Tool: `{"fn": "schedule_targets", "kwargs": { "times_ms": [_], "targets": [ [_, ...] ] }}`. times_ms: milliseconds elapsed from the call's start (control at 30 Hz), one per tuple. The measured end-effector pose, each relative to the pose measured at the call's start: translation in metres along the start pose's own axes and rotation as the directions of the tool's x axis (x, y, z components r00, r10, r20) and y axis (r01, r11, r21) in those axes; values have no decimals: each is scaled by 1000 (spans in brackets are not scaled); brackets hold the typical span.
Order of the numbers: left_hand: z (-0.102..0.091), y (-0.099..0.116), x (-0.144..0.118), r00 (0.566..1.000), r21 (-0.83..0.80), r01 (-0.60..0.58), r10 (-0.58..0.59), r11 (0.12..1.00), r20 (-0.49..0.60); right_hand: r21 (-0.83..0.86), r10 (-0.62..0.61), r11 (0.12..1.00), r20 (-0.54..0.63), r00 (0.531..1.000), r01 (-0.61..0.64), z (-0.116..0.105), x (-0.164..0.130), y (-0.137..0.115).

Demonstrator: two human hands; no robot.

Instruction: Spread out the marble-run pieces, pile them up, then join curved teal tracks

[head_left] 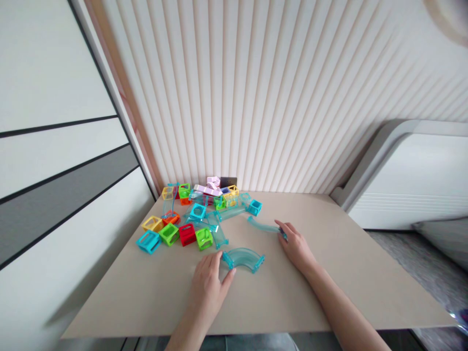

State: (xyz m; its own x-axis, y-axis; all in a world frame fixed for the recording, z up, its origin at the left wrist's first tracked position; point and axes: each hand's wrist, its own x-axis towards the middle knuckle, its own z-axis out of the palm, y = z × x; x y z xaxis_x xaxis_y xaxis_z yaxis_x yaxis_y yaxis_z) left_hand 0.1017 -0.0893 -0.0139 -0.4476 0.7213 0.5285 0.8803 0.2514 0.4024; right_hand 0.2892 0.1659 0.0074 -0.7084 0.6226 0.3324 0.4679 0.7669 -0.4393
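Our left grip (210,282) lies loosely spread, fingertips touching a curved translucent teal plastic track piece (244,258); our right grip (294,243) pinches a straight teal track piece (263,225) on the beige worktop (347,273) against a ribbed white wall (278,97).

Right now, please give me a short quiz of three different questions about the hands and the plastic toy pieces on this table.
1. True or false: the left hand touches the curved translucent blue plastic track piece.
2. Which hand touches the long translucent blue plastic track piece?
3. The red open plastic cube lies between cubes of which colour: A yellow, B green, C pink?

Key: 1 true; 2 the right hand; 3 B.
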Motion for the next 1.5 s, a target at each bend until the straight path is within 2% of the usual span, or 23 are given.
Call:
{"fn": "schedule_targets", "kwargs": {
  "times_ms": [200, 433, 633, 800, 967, 1267, 1367, 1500],
  "targets": [
    [-2, 1, 0, 1000, -14, 4, -4, 1000, 7, 32, -146, 989, 48, 988, 145, -1, 0, 5],
    [-2, 1, 1, 1000, -6, 1, -1, 1000, 4, -31, -192, 980, 68, 979, 194, 2, 3, 2],
    [-3, 1, 1, 1000, -20, 13, -13, 1000, 23, -13, -218, 976, 73, 973, 220, 4, 8, 2],
    [-4, 2, 2, 1000, -23, 6, -7, 1000, -5, -17, -273, 962, 62, 960, 274, 3, 14, 3],
    [-2, 3, 2, 1000, -14, -4, 4, 1000, -20, -54, -260, 963, 74, 963, 264, 0, 15, 10],
    [-1, 3, 2, 1000, -20, -4, 4, 1000, 20, -104, -183, 976, 93, 979, 192, -3, 12, 23],
    [0, 3, 2, 1000, -21, -5, 5, 1000, 20, -87, -188, 978, 47, 981, 191, -7, 16, 2],
    [2, 1, 3, 1000, -11, -9, 9, 1000, 9, 85, -190, 978, -14, 982, 190, -9, 35, -70]
  ]
}}
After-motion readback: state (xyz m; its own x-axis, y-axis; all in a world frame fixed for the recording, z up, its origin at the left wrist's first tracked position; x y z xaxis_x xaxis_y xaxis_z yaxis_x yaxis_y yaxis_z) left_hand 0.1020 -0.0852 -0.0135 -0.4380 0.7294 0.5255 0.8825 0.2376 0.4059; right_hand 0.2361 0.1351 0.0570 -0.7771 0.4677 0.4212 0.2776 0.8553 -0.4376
